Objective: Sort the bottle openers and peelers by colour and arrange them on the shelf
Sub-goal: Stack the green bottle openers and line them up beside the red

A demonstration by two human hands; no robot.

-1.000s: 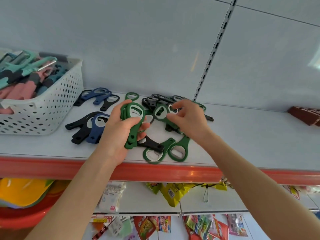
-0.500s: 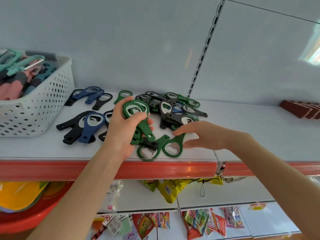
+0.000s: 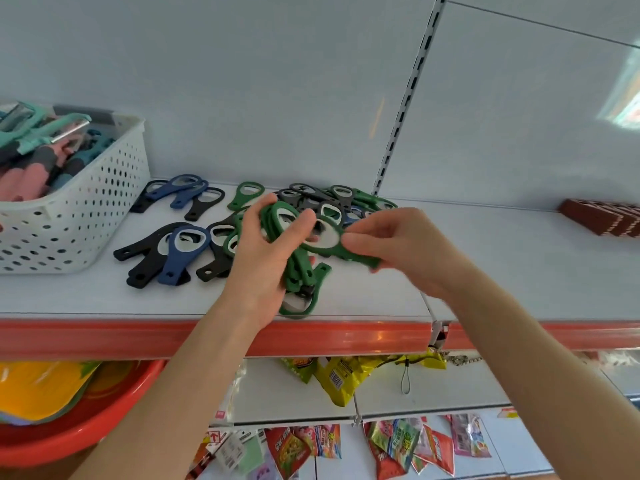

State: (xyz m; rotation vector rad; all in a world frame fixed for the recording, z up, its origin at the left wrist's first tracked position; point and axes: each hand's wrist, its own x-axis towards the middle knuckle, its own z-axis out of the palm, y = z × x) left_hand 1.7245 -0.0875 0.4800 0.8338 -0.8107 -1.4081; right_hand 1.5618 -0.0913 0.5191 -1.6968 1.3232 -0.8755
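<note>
My left hand [image 3: 258,258] grips a stack of green bottle openers [image 3: 294,268] above the white shelf [image 3: 485,271]. My right hand [image 3: 398,247] pinches another green opener [image 3: 327,242] by its handle and holds its ring end against the stack. One more green opener [image 3: 301,304] lies under them near the shelf's front edge. Behind the hands sits a mixed pile of black and green openers [image 3: 332,200]. Blue and black openers [image 3: 166,251] lie to the left, with more [image 3: 180,194] at the back beside a single green one [image 3: 246,195].
A white perforated basket [image 3: 86,216] at the shelf's left holds pink, teal and grey peelers [image 3: 38,154]. A brown box [image 3: 602,218] sits at the far right. The shelf's front strip is orange [image 3: 104,336]. Snack packets [image 3: 339,375] and an orange basin [image 3: 69,431] are below.
My right hand has picked a green opener up off the shelf near the front edge and brought it up to the stack in my left hand.
</note>
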